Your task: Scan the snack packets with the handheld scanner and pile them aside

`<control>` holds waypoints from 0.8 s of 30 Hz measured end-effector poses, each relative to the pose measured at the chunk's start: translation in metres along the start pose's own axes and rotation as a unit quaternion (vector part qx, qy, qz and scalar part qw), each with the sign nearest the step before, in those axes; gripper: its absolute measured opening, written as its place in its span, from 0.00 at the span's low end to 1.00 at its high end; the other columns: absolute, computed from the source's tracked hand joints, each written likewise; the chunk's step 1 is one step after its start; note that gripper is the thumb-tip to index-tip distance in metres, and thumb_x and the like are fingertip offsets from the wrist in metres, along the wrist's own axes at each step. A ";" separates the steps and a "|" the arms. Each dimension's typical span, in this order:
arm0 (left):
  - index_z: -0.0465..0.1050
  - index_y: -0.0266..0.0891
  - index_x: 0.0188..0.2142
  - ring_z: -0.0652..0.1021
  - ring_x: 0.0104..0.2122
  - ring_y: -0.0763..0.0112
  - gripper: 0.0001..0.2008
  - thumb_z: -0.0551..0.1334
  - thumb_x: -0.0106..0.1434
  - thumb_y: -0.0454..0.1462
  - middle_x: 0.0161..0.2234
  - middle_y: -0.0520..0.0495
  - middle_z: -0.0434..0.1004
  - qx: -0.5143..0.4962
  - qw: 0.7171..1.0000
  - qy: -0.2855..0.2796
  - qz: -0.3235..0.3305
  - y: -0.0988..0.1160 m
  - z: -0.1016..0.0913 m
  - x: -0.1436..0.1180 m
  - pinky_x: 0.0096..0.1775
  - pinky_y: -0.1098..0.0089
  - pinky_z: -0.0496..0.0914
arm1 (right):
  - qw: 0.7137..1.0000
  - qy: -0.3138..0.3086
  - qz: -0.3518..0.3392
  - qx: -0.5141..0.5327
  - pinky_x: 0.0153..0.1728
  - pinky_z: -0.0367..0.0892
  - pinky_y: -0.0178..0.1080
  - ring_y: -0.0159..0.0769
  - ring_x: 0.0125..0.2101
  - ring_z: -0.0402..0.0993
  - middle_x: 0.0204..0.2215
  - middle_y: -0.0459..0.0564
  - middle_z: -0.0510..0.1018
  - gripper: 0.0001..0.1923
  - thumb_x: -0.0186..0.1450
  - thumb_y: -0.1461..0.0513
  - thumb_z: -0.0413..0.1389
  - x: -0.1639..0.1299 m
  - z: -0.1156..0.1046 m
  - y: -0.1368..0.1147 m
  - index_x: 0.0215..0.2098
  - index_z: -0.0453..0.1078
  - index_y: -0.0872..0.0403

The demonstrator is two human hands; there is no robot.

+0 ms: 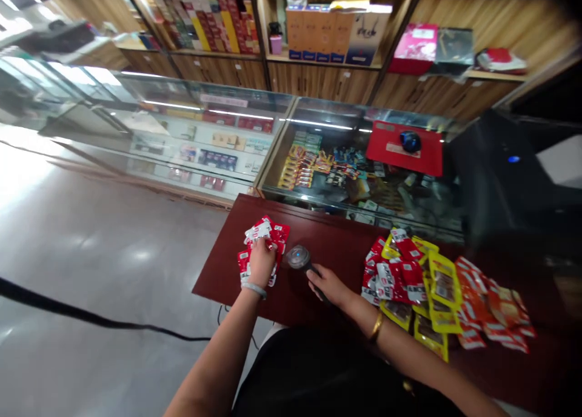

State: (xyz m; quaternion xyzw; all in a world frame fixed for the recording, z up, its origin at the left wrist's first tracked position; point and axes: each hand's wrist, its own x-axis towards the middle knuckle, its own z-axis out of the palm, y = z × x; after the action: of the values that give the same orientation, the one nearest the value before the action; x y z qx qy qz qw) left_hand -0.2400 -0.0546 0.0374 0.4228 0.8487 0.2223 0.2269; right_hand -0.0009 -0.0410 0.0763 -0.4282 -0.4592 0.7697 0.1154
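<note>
Head view: left hand (pixel 261 260) pressed a small stack of red packets (pixel 264 238) near the table (pixel 218 280) edge; right hand (pixel 328 283), grip closed round a scanner (pixel 299 257), sat beside a larger heap of packets (pixel 436 286), bare table between.

Two packet piles (pixel 448 293), one scanner (pixel 299 257), two hands (pixel 261 262)

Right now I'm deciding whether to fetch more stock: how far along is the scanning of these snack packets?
A small stack of red packets lies under the left hand. The right hand holds the scanner. A much larger mixed pile still waits at right.
</note>
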 end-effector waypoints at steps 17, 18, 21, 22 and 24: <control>0.80 0.37 0.44 0.79 0.40 0.64 0.11 0.64 0.62 0.34 0.42 0.40 0.82 -0.055 0.919 -0.356 0.158 0.190 0.192 -0.075 0.43 0.69 0.68 | 0.938 0.300 0.041 0.169 0.16 0.54 0.33 0.27 0.13 0.58 0.17 0.38 0.67 0.32 0.53 0.34 0.59 -0.151 -0.133 0.074 0.36 0.64 0.50; 0.79 0.37 0.45 0.79 0.41 0.64 0.12 0.65 0.62 0.36 0.43 0.39 0.82 -0.050 0.920 -0.354 0.161 0.198 0.198 -0.076 0.43 0.69 0.68 | 0.934 0.309 0.040 0.174 0.16 0.54 0.33 0.27 0.13 0.58 0.17 0.38 0.67 0.32 0.53 0.34 0.59 -0.156 -0.138 0.078 0.35 0.64 0.50; 0.79 0.38 0.44 0.79 0.40 0.63 0.12 0.66 0.62 0.39 0.43 0.39 0.82 -0.021 0.921 -0.351 0.166 0.219 0.212 -0.078 0.41 0.69 0.67 | 0.925 0.327 0.031 0.192 0.16 0.53 0.33 0.28 0.14 0.58 0.18 0.38 0.67 0.32 0.53 0.33 0.59 -0.168 -0.148 0.086 0.36 0.64 0.49; 0.79 0.38 0.43 0.79 0.39 0.63 0.12 0.67 0.61 0.40 0.42 0.40 0.82 -0.009 0.923 -0.349 0.164 0.224 0.214 -0.078 0.39 0.70 0.67 | 0.922 0.332 0.027 0.196 0.16 0.53 0.33 0.28 0.14 0.58 0.18 0.38 0.66 0.32 0.53 0.33 0.58 -0.170 -0.151 0.087 0.35 0.64 0.49; 0.79 0.38 0.42 0.78 0.36 0.64 0.13 0.69 0.58 0.40 0.39 0.42 0.82 0.013 0.926 -0.344 0.156 0.232 0.217 -0.078 0.37 0.70 0.65 | 0.920 0.339 0.025 0.197 0.16 0.54 0.33 0.28 0.14 0.58 0.18 0.39 0.66 0.32 0.52 0.32 0.58 -0.175 -0.155 0.090 0.33 0.63 0.49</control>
State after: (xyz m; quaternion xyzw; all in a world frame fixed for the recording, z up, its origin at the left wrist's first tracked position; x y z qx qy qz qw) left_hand 0.0699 0.0477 0.0117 0.6034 0.6443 0.0846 0.4622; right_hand 0.2433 -0.0965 0.0682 -0.6429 -0.2208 0.6564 0.3273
